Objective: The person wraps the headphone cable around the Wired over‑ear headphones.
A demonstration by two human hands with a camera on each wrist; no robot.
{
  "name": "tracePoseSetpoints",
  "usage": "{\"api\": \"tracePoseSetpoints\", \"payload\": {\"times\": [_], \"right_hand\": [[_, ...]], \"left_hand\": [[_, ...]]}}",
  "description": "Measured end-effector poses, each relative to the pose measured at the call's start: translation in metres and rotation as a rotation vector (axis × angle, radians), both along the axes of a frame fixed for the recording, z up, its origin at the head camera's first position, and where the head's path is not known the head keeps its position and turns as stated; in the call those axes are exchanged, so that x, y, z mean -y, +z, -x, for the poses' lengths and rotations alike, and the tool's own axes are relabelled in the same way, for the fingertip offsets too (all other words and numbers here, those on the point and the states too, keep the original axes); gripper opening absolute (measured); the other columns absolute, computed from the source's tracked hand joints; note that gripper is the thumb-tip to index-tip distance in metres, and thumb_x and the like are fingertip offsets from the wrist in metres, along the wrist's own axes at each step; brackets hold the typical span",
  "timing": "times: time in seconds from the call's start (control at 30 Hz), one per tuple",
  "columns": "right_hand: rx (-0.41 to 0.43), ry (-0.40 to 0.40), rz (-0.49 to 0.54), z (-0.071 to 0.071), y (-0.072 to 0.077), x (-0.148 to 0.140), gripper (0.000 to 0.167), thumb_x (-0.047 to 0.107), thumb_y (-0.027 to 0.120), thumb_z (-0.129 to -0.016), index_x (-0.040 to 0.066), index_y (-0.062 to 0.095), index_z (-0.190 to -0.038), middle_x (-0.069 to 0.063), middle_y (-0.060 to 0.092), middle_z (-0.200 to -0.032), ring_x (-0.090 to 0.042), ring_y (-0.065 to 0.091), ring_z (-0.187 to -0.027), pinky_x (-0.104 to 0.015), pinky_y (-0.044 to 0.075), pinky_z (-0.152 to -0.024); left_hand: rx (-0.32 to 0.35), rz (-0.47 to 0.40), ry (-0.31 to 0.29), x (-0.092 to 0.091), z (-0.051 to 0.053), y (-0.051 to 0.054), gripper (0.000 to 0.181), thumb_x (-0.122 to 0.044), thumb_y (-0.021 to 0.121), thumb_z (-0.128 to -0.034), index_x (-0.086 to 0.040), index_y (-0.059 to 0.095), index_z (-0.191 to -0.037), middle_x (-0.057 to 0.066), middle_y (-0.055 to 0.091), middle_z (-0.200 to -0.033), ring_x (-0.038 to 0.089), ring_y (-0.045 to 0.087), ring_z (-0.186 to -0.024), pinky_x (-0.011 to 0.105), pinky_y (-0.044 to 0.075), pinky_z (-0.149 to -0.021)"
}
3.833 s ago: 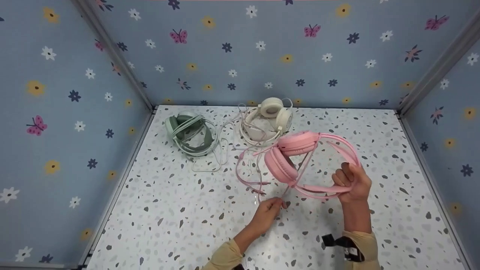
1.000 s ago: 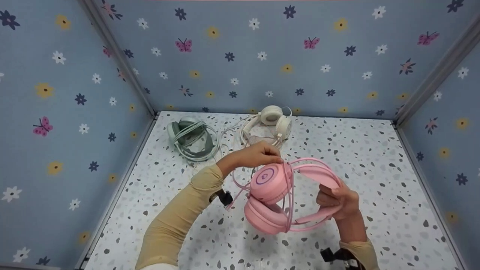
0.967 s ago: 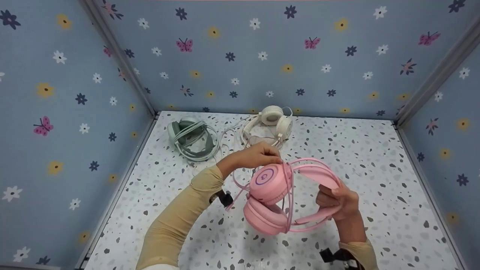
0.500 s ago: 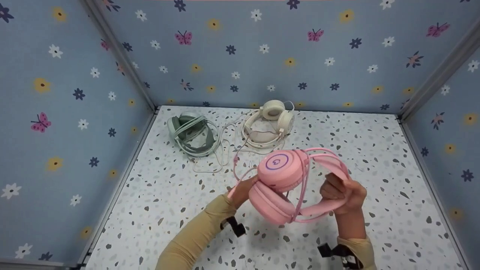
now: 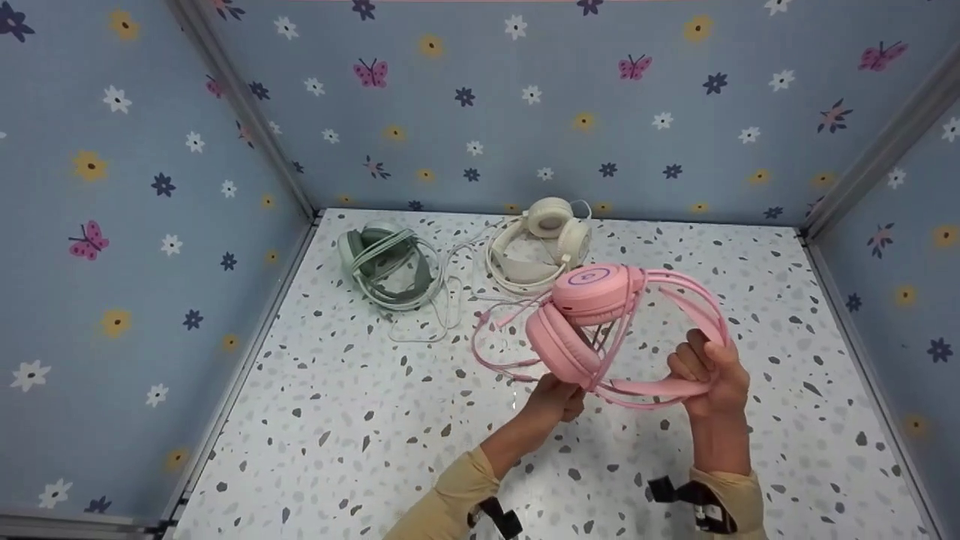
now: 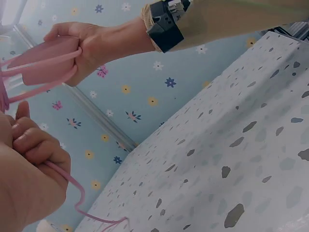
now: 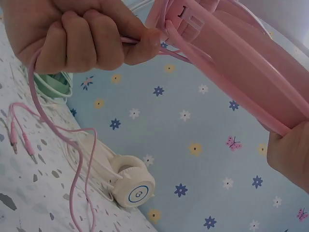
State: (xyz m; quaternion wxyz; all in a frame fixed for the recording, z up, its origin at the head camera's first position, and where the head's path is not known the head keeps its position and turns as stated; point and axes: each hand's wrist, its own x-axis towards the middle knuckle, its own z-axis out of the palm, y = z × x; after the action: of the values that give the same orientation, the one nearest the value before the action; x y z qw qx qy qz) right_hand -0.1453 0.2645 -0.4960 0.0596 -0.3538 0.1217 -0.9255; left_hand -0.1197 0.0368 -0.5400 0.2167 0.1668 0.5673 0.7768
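Left hand [image 5: 551,405], lower centre: curled round a pink cable [image 6: 71,179]. Right hand [image 5: 718,381], lower right: gripping the headband [image 5: 660,388] of pink headphones [image 5: 596,298], held right of centre above the speckled worktop [image 5: 337,450]. Green headphones [image 5: 360,255]: upper left of centre. Cream headphones [image 5: 526,270]: upper centre. Floral blue wall [image 5: 555,142]: top.

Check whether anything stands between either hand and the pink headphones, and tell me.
Nothing visible does. The right hand grips the pink headphones by the headband, and the left hand holds their cable close to the ear cups.
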Motion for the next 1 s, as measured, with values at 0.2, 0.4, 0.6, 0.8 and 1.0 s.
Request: {"api": "tracePoseSetpoints", "payload": {"times": [0.2,0.4,0.6,0.8,1.0], "right_hand": [[0.046,-0.184,-0.015,-0.002,0.0,-0.002,0.004,-0.01,0.04,-0.093,-0.008,0.042,-0.09,-0.006,0.025,-0.058,-0.015,0.026,-0.045,-0.024,0.02,-0.043],[0.175,-0.287,0.051,-0.002,0.004,-0.013,0.028,-0.007,0.041,-0.093,0.004,0.028,-0.07,-0.002,0.022,-0.054,-0.013,0.025,-0.04,-0.022,0.02,-0.042],[0.267,-0.403,0.082,0.002,0.01,-0.027,0.033,-0.008,0.044,-0.091,0.006,0.024,-0.069,0.0,0.02,-0.052,-0.013,0.023,-0.037,-0.022,0.018,-0.04],[0.324,-0.496,0.024,0.005,0.01,-0.036,0.033,-0.008,0.044,-0.091,0.006,0.024,-0.069,-0.001,0.018,-0.052,-0.013,0.021,-0.036,-0.023,0.018,-0.038],[0.386,-0.477,0.108,-0.002,0.005,-0.044,0.035,-0.007,0.043,-0.092,0.008,0.023,-0.067,0.0,0.018,-0.052,-0.012,0.02,-0.037,-0.021,0.016,-0.039]], "left_hand": [[-0.147,0.127,0.146,0.001,-0.01,-0.007,0.033,-0.02,0.037,-0.1071,-0.002,0.058,-0.089,-0.005,0.035,-0.057,0.008,0.03,-0.049,0.022,0.032,-0.051],[-0.269,0.192,0.185,-0.001,-0.023,-0.008,0.032,-0.005,0.038,-0.1051,0.008,0.058,-0.084,-0.002,0.039,-0.058,0.004,0.034,-0.051,0.02,0.032,-0.052],[-0.355,0.292,0.185,0.0,-0.032,-0.043,0.032,-0.011,0.04,-0.1056,0.001,0.055,-0.08,-0.004,0.043,-0.063,0.003,0.04,-0.055,0.018,0.036,-0.053],[-0.413,0.373,0.227,0.014,-0.035,-0.042,0.032,-0.018,0.043,-0.1053,-0.009,0.053,-0.077,-0.004,0.043,-0.065,0.004,0.041,-0.058,0.018,0.036,-0.055],[-0.55,0.506,0.224,0.021,-0.038,-0.033,0.035,-0.022,0.044,-0.1053,-0.015,0.046,-0.071,-0.009,0.035,-0.057,0.001,0.03,-0.049,0.018,0.028,-0.046]]}}
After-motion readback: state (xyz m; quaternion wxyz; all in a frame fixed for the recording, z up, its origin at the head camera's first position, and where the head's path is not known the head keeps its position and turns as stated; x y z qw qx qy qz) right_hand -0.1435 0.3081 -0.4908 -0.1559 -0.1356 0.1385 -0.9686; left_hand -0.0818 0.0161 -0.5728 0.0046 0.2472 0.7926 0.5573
